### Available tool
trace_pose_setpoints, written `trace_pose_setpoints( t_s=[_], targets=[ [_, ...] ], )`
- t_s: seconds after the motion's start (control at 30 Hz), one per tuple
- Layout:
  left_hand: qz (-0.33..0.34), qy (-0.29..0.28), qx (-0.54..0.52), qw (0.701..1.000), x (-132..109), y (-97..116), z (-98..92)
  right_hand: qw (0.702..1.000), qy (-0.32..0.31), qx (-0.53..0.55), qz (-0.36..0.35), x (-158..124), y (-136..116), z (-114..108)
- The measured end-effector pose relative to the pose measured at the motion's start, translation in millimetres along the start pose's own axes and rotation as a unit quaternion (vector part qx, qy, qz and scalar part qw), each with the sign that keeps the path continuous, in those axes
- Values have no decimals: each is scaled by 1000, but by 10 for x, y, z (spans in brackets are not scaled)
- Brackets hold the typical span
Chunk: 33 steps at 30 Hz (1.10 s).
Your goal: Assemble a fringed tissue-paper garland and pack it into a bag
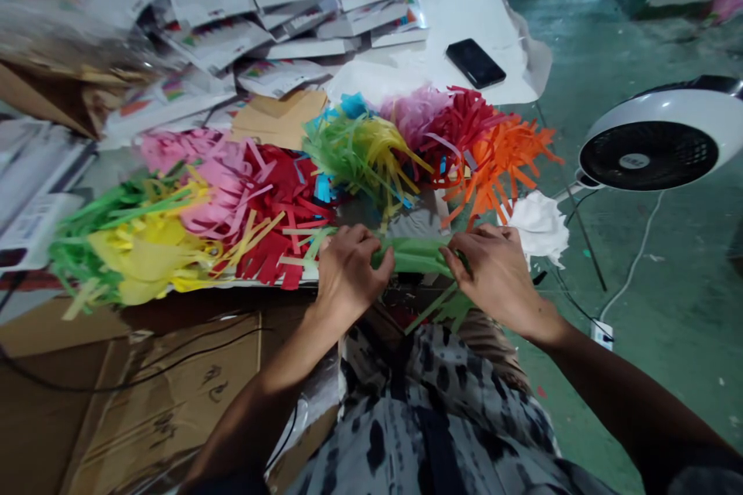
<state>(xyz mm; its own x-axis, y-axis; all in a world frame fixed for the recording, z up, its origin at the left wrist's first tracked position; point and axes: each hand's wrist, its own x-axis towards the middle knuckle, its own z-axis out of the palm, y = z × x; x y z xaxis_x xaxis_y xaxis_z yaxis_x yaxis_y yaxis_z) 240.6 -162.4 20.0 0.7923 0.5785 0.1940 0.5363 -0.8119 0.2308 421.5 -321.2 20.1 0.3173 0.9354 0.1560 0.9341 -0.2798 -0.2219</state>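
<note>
My left hand [348,271] and my right hand [493,274] both pinch a green fringed tissue-paper piece [415,255], stretched between them at the table's near edge. Its loose strips hang down over my lap. Just beyond my hands lie heaps of fringed tissue paper: a green, yellow, pink and red pile [174,224] at the left, and a green, yellow, pink, red and orange pile [418,143] at the right.
Printed packets [272,8] are stacked at the back of the table. A black phone [474,63] lies on white sheeting. A white fan [655,143] stands at the right on the green floor. Crumpled white paper [539,224] sits beside it. Cardboard [133,387] lies at lower left.
</note>
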Motion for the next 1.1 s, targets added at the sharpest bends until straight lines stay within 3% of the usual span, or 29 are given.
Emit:
trace_pose_setpoints(
  t_s=[0.5,0.6,0.73,0.9,1.1],
  targets=[
    [-21,22,25,999,-5,42,-71,999,-34,-32,1,169,54,17],
    [60,48,15,997,-44,67,-84,998,-46,-30,9,204,43,-8],
    [200,25,-28,979,-143,135,5,996,-73,-42,21,263,36,-54],
    [190,8,-34,981,-242,179,127,996,-65,-44,32,293,30,-55],
    [188,-6,-22,982,-274,162,129,997,-31,-68,20,214,41,-72]
  ],
)
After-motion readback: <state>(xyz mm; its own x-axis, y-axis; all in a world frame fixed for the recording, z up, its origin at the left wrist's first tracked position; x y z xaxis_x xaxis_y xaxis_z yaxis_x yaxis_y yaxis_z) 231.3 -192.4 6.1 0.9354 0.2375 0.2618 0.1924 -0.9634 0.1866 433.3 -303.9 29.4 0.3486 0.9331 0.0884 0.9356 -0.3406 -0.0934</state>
